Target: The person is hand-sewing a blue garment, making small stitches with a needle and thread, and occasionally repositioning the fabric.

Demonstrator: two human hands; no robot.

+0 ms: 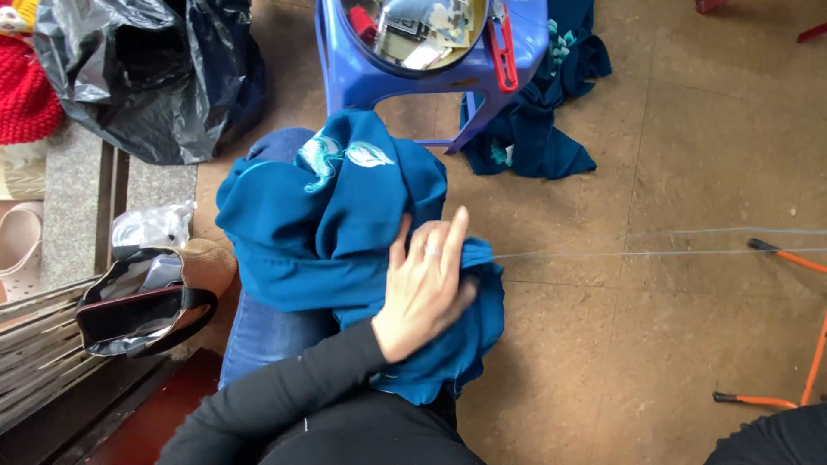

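Left hand (424, 288) lies flat, fingers spread, pinning teal cloth (345, 232) on the lap; best keep thread (620, 252) taut; right hand unseen

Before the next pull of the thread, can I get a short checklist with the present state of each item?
1. Left hand on the blue cloth: ok, it lies flat on the fabric on the lap.
2. Thread taut: ok, it runs straight from the cloth toward the right edge.
3. Right hand position: cannot tell, it is out of view; only a dark sleeve shows at the lower right.
4. Needle: cannot tell, none can be made out.
5. Thread path free: ok, it passes above the floor, ending near the orange metal frame, with no contact visible.
6. Blue stool with the bowl of odds and ends: ok, upright.
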